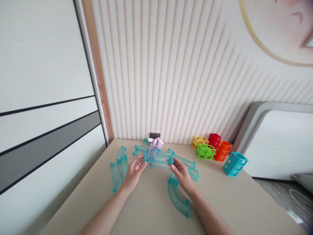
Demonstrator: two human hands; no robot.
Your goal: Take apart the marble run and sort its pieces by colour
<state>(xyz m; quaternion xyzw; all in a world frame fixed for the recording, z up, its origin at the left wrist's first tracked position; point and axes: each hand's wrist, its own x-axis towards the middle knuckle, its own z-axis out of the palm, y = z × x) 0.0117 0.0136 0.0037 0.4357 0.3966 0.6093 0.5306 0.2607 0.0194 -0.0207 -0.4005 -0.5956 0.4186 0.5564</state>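
The step in hand looks like handling a straight, translucent teal track piece [158, 160], held roughly crosswise between both hands over the middle of the counter [146, 212]. The left hand [133, 171] pinches its 9 o'clock end between thumb and fingers; the right hand [181, 173] grips the 3 o'clock end the same way. Whether the piece rests on anything beneath it, I cannot tell.

Taking the held piece as the dial's centre, pale purple pieces [156, 143] sit at 12 o'clock by the wall, a curved teal piece [173, 194] lies at 5 o'clock, and loose teal lengths [116, 176] lie toward 8 o'clock. The green block [204, 151] stands between 2 and 3 o'clock, the teal block [234, 164] at 3.

In my judgement, any next move calls for both hands to travel together, keeping the ends level and clear of the pieces close behind.
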